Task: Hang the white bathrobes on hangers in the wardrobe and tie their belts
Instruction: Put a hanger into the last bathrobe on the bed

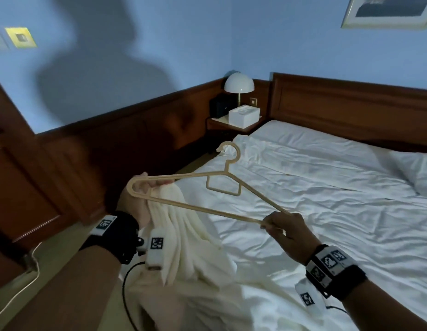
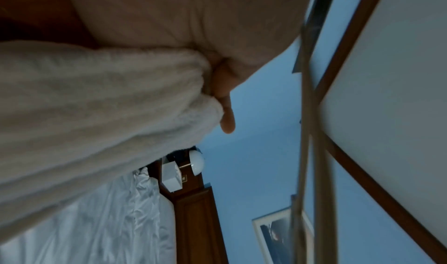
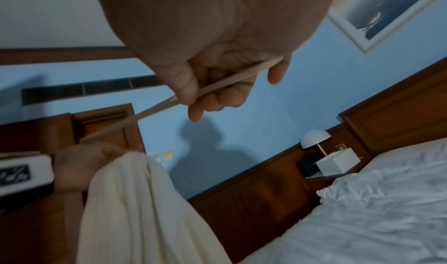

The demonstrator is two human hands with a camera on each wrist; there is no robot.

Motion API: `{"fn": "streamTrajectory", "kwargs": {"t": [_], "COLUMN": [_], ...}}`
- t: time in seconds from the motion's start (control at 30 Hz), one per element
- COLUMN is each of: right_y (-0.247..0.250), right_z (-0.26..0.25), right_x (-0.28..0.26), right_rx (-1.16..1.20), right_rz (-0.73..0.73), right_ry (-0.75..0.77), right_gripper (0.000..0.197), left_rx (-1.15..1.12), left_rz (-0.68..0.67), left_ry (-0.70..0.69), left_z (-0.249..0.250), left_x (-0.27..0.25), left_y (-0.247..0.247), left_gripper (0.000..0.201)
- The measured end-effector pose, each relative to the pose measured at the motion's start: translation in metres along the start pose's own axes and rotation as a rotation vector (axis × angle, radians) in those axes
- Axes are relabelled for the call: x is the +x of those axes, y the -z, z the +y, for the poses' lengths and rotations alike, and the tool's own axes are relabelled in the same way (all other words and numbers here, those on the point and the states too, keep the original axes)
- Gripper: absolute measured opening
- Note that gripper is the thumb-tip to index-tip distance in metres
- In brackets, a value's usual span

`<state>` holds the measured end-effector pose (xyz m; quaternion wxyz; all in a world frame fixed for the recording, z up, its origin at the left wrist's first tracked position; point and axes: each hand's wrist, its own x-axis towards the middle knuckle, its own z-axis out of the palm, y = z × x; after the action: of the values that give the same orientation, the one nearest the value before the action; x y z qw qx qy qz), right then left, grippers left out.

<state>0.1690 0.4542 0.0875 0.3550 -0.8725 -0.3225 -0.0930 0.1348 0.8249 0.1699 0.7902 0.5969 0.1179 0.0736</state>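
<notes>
A beige plastic hanger [image 1: 223, 185] is held level above the bed's near corner, hook pointing away from me. My right hand [image 1: 283, 224] pinches its right end; in the right wrist view the thumb and fingers [image 3: 212, 94] curl round the thin bar [image 3: 227, 80]. My left hand [image 1: 142, 189] is at the hanger's left end and grips a bunch of the white bathrobe [image 1: 183, 237], which hangs down from it onto the bed. In the left wrist view the robe's ribbed cloth [image 2: 96, 105] fills the left side below my palm, and the hanger bar [image 2: 306, 134] runs blurred down the right.
The bed [image 1: 315, 187] with rumpled white sheets fills the right. A bedside table [image 1: 231, 124] carries a white dome lamp [image 1: 238, 83] and a white box [image 1: 243, 114]. Dark wood panelling and a door [image 1: 16, 175] stand at left. A cable [image 1: 28, 280] lies on the floor.
</notes>
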Motion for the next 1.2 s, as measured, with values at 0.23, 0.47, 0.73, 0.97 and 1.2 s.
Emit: {"fn": "streamTrajectory", "kwargs": {"t": [0.23, 0.47, 0.73, 0.97, 1.2], "right_y": [0.008, -0.013, -0.024, -0.008, -0.015], "right_z": [0.036, 0.055, 0.04, 0.034, 0.035], "right_x": [-0.007, -0.003, 0.021, 0.042, 0.034], "right_rx": [0.045, -0.24, 0.063, 0.298, -0.49], "right_rz": [-0.202, -0.281, 0.043, -0.097, -0.359], "right_ry": [-0.149, -0.148, -0.254, -0.34, -0.068], "right_gripper": [0.024, 0.038, 0.064, 0.039, 0.042], "left_rx": [0.131, 0.671, 0.788, 0.754, 0.807], "left_rz": [-0.176, 0.021, -0.068, -0.029, 0.191], "left_ry": [0.197, -0.076, -0.09, -0.02, -0.05], "left_z": [-0.002, -0.03, -0.042, -0.05, -0.063], "left_x": [-0.026, -0.034, -0.053, -0.061, -0.06], "left_y": [-0.007, -0.031, -0.062, -0.053, -0.015], "left_gripper": [0.103, 0.053, 0.054, 0.059, 0.028]}}
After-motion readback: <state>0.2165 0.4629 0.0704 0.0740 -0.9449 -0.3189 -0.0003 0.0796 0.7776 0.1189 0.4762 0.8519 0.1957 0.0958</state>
